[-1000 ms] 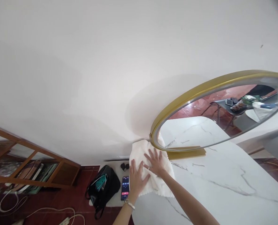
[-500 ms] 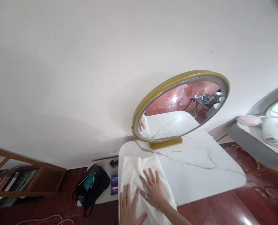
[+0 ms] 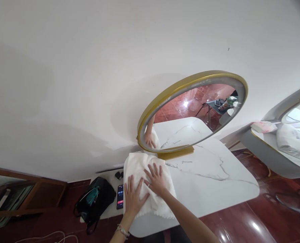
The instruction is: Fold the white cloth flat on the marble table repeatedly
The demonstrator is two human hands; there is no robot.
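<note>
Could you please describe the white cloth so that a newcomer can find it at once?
Find the white, grey-veined table bearing the gold-framed oval mirror. On the table's left end, beneath the spread left hand and right hand, lies the white fabric cloth. Its wrinkles and scalloped edge set it apart from the smooth table.

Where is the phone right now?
In the head view, the phone lies low, left of centre, between the black bag and the marbled table.
</note>
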